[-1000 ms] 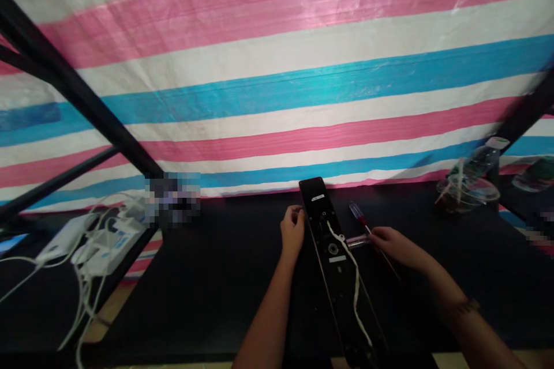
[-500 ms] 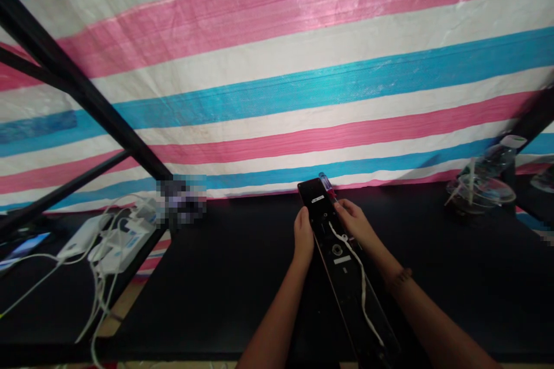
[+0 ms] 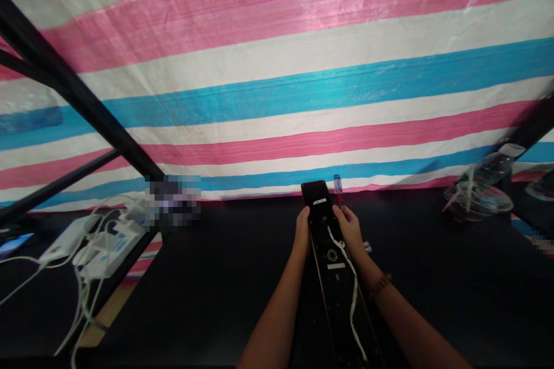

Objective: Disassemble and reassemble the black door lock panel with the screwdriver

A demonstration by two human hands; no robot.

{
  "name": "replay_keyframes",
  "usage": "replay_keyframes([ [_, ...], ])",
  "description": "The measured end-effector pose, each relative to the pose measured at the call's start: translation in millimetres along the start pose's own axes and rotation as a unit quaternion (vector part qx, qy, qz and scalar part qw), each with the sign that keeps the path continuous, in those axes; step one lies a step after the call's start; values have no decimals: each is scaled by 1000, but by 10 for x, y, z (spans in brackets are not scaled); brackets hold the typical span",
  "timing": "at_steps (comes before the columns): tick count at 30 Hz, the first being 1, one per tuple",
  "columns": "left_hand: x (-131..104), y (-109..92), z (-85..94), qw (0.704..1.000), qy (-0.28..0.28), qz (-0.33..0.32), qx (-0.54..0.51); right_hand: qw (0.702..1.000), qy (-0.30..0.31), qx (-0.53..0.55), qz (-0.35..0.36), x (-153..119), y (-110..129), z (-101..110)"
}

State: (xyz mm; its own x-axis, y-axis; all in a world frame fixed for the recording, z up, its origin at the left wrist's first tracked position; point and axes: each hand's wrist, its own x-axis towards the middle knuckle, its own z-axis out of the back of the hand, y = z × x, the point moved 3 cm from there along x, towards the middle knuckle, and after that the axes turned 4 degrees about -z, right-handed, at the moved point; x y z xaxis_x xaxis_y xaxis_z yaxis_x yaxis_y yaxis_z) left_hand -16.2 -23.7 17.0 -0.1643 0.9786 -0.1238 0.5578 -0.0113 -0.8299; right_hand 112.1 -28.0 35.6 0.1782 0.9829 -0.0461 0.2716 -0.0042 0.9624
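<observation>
A long, narrow black panel (image 3: 335, 300) stretches from below the view up to the table's far part. It carries white labels, a round fitting and a white cable (image 3: 354, 300) running down its length. My left hand (image 3: 302, 233) is closed on its left edge, thumb on top. My right hand (image 3: 350, 232) grips the opposite edge, thumb on the face. A screwdriver (image 3: 338, 185) with a clear and red handle sticks up beyond my right fingers. Its lower end is hidden there, so I cannot tell whether that hand holds it too.
The black table (image 3: 208, 288) meets a striped plastic sheet (image 3: 277, 86). On the left are a white power strip (image 3: 101, 253), tangled white cables (image 3: 80, 294) and a black metal frame (image 3: 95, 115). A clear plastic bowl (image 3: 489, 199) and bottle (image 3: 504, 161) stand on the right.
The panel has turned slightly and stands straighter in view, both hands still on it. The screwdriver has swung more upright and sits farther from the panel's edge. The view has shifted a little.
</observation>
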Motion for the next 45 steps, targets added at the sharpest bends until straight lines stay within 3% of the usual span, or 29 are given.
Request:
replay_keyframes([
  [6,-25,-52,-47,998,13,-59,0,999,-5,3,-41,57,-111,54],
  [12,-49,-52,-75,998,17,-59,-28,997,21,4,-68,101,-174,46],
  [14,-99,-23,-88,998,20,-26,-57,997,18,-1,-72,101,-175,42],
  [19,-285,71,-129,975,49,178,-122,996,17,9,-81,99,-185,30],
  [25,-307,90,-137,962,71,221,-146,996,12,6,-87,110,-233,34],
  [39,-311,126,-112,960,49,221,-165,992,-4,-26,-126,113,-274,73],
  [45,-263,148,-107,976,9,153,-155,993,21,-15,-111,175,-293,28],
])
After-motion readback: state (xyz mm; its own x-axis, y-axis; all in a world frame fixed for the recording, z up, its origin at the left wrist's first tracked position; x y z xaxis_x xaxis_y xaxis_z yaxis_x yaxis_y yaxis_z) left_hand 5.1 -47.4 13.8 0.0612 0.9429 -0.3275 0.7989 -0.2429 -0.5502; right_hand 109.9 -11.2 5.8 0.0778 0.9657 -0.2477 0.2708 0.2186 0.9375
